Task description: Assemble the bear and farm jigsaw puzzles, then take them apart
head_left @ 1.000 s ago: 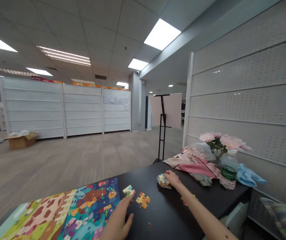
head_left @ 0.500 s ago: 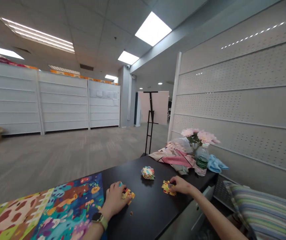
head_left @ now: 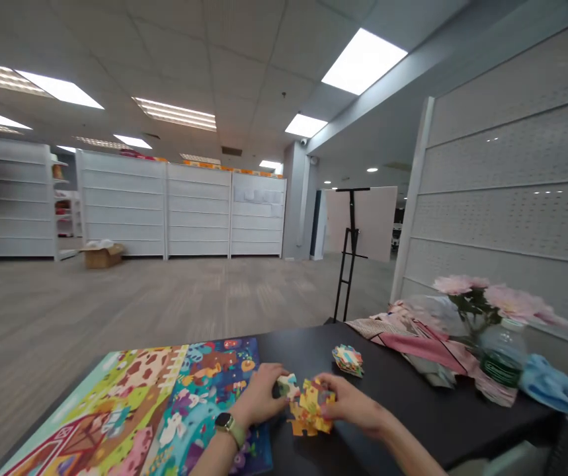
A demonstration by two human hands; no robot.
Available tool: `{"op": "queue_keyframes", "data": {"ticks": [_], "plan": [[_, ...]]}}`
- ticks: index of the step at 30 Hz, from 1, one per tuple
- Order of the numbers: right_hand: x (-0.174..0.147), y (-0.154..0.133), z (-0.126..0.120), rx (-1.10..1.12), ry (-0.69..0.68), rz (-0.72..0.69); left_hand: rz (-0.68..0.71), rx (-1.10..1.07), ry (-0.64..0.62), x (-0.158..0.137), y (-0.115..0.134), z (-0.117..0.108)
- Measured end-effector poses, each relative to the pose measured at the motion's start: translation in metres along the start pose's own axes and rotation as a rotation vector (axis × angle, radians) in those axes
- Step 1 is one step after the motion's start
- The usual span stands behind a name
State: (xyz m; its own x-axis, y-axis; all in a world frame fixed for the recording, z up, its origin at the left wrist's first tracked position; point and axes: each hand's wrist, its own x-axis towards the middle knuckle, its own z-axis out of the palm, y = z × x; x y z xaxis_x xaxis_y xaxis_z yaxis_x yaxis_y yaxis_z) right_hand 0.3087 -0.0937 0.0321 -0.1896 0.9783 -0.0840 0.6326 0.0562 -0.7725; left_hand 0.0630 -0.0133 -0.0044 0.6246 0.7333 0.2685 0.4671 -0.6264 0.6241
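My left hand (head_left: 262, 395), with a watch at its wrist, is closed at the fingertips on a pale green and white puzzle piece (head_left: 288, 385). Close beside it, my right hand (head_left: 350, 403) pinches yellow puzzle pieces (head_left: 316, 400). More yellow-orange pieces lie just under these, and I cannot tell how many are gripped. Behind the hands, a stack of puzzle pieces (head_left: 348, 359) stands on the black table (head_left: 383, 423). To the left lies a colourful picture sheet (head_left: 174, 396) with animals and a barn, partly covered by my left forearm.
Crumpled pink cloth (head_left: 427, 344), a water bottle (head_left: 502, 357), pink flowers (head_left: 506, 297) and a blue cloth (head_left: 556, 383) sit at the table's right side. An easel (head_left: 348, 264) stands beyond the table. A cardboard box (head_left: 102, 256) is on the floor.
My hands have come together from opposite sides of the black surface, bringing puzzle pieces close to each other. The head view has turned left, so more of the picture sheet shows.
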Motion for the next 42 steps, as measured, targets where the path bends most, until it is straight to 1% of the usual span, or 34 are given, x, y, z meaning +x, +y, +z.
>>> {"op": "queue_keyframes", "data": {"ticks": [4, 7, 9, 11, 16, 18, 21, 23, 25, 27, 29, 31, 33, 34, 36, 37, 39, 42], "plan": [[0.013, -0.022, 0.028, -0.284, 0.001, -0.033, -0.012, 0.0, -0.011, -0.002, -0.003, 0.004], [0.019, -0.029, 0.039, -0.386, 0.008, -0.021, -0.029, -0.038, 0.007, 0.0, -0.003, 0.009], [0.023, -0.03, 0.041, -0.356, 0.009, -0.01, -0.027, -0.09, 0.026, 0.002, -0.004, 0.009], [0.027, -0.027, 0.042, -0.284, 0.042, -0.036, -0.005, -0.159, 0.046, 0.004, -0.006, 0.008], [0.041, -0.003, 0.044, -0.008, 0.267, -0.184, 0.09, -0.333, 0.08, 0.005, -0.004, 0.001], [0.046, 0.006, 0.048, 0.079, 0.282, -0.21, 0.125, -0.397, 0.089, 0.004, 0.002, 0.001], [0.048, 0.015, 0.056, 0.16, 0.267, -0.268, 0.149, -0.487, 0.112, 0.005, 0.009, 0.007], [0.047, 0.016, 0.06, 0.152, 0.311, -0.298, 0.123, -0.55, 0.16, 0.009, 0.008, 0.014], [0.043, 0.015, 0.062, 0.106, 0.365, -0.316, 0.054, -0.624, 0.223, 0.015, 0.004, 0.023], [0.037, 0.011, 0.065, 0.064, 0.347, -0.346, -0.024, -0.701, 0.261, 0.021, 0.0, 0.034], [0.032, 0.005, 0.071, 0.047, 0.282, -0.394, -0.072, -0.76, 0.267, 0.024, -0.002, 0.045], [0.029, -0.001, 0.079, 0.046, 0.254, -0.435, -0.086, -0.791, 0.259, 0.024, -0.002, 0.053], [0.027, -0.004, 0.084, 0.063, 0.299, -0.43, -0.088, -0.81, 0.246, 0.022, -0.001, 0.057], [0.028, -0.005, 0.082, 0.079, 0.33, -0.403, -0.09, -0.819, 0.238, 0.021, -0.002, 0.057], [0.03, -0.005, 0.067, 0.112, 0.391, -0.316, -0.107, -0.832, 0.234, 0.021, -0.004, 0.055], [0.032, -0.004, 0.052, 0.125, 0.42, -0.267, -0.121, -0.833, 0.24, 0.022, -0.006, 0.054], [0.037, 0.001, 0.009, 0.127, 0.495, -0.203, -0.157, -0.822, 0.267, 0.024, -0.011, 0.049], [0.046, 0.014, -0.064, 0.115, 0.654, -0.11, -0.201, -0.794, 0.302, 0.027, -0.019, 0.04]]}}
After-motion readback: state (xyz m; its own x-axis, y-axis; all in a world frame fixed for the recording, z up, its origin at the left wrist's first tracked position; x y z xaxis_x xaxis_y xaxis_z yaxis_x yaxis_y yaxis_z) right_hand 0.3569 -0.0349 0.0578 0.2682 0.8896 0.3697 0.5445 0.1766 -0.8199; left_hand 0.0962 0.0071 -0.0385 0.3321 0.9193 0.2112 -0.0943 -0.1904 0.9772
